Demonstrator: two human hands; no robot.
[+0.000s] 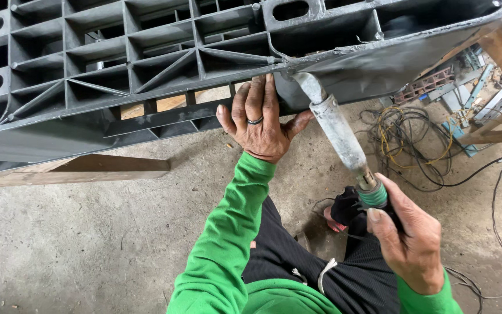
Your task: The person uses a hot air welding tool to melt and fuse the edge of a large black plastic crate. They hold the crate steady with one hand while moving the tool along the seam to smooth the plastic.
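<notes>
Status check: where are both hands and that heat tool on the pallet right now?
Left hand flat against grey plastic pallet edge. Right hand shut on heat tool, nozzle at the pallet rim. Tangled cables on floor, apart from the work.

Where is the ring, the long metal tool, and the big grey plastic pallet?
ring [255, 121]: head view, on the band round a finger of the left hand.
long metal tool [337, 131]: head view, middle of its grey barrel.
grey plastic pallet [146, 64]: head view, on a rib of its grid.

- Single view: head-worn camera, looking steeply down and forward.
- Range: close, at arm's length from both hands.
- Coverage: grey plastic pallet [146, 64] across the top, concrete floor [71, 238] below.
</notes>
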